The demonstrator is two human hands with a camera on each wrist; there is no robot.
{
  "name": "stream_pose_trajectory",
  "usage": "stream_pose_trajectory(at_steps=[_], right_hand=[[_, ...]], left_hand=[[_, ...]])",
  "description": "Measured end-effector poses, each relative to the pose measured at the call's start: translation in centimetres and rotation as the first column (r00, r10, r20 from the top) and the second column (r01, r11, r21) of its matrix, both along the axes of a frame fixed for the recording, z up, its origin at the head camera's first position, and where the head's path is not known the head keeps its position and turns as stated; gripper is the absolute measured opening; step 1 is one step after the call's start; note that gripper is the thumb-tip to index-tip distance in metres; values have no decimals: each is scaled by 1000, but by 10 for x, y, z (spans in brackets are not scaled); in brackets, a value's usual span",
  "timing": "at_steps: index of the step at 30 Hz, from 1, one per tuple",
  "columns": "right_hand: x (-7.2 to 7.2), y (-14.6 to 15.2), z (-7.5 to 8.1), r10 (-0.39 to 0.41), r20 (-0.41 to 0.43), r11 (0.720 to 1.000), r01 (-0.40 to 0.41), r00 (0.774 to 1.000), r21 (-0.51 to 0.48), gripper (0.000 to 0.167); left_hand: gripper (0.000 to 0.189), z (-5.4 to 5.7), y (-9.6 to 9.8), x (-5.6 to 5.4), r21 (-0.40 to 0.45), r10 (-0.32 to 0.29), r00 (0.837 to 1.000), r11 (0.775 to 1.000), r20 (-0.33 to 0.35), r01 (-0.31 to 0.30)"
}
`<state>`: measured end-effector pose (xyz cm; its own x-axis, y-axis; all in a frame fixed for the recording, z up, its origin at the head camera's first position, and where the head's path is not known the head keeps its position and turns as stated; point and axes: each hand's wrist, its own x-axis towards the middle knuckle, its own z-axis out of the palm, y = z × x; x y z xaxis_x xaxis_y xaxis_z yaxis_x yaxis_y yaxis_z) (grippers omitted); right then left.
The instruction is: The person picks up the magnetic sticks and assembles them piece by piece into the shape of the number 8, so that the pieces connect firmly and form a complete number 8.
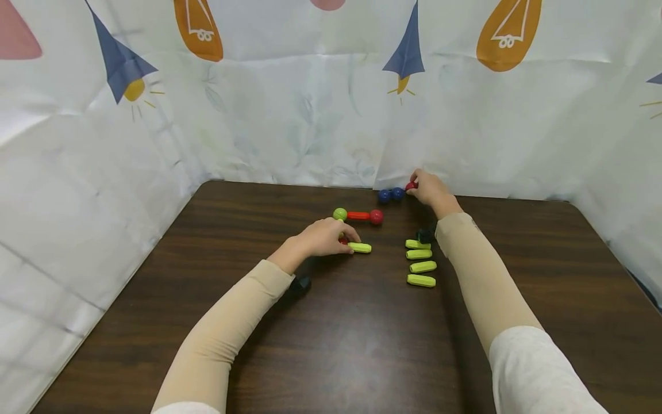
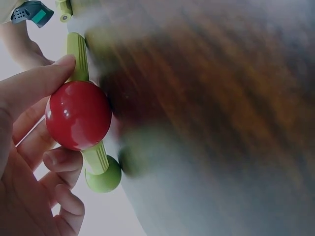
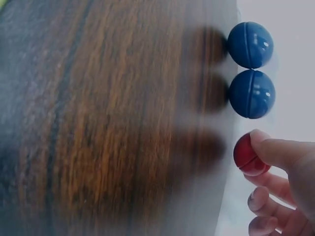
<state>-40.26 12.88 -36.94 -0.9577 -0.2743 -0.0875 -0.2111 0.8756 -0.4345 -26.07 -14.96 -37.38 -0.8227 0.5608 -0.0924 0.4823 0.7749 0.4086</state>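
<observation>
My left hand [image 1: 323,237] pinches a yellow-green ribbed rod [image 2: 78,51] where it joins a glossy red ball [image 2: 78,115]. Beyond that ball, a second yellow-green rod [image 2: 96,160] leads to a green ball [image 2: 104,177]. At the table's back edge, my right hand [image 1: 430,188] has a smaller-looking red ball [image 3: 248,155] between thumb and fingers. Two blue balls [image 3: 251,93] sit side by side just left of it. Near my left hand, a red rod [image 1: 358,216] links a green ball [image 1: 339,214] and a red ball [image 1: 376,217].
Several loose yellow-green rods [image 1: 421,280] lie in a column below my right forearm. The brown wooden table [image 1: 331,345] ends at a white patterned sheet [image 1: 289,115] hanging behind it. More sheet hangs at both sides.
</observation>
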Motion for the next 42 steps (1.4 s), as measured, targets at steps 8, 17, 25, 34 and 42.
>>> stream_pose_trajectory(at_steps=[8, 17, 25, 34, 42], right_hand=[[11, 7, 9, 10, -27, 996, -12, 1000, -85, 37], [26, 8, 14, 30, -64, 992, -37, 998, -121, 38], [39, 11, 13, 51, -104, 989, -65, 993, -130, 38], [65, 3, 19, 127, -110, 982, -140, 986, -126, 38], [86, -15, 17, 207, -67, 968, -215, 976, -127, 35]], left_hand=[[22, 2, -1, 1, -3, 16, 1000, 1000, -4, -16], [23, 1, -6, -1, 24, 34, 999, 999, 11, -34], [25, -2, -8, -1, 27, 39, 999, 999, 18, -39], [25, -3, -9, -3, 41, 39, 999, 998, 16, -40], [24, 1, -7, -1, 51, 49, 998, 997, 26, -50]])
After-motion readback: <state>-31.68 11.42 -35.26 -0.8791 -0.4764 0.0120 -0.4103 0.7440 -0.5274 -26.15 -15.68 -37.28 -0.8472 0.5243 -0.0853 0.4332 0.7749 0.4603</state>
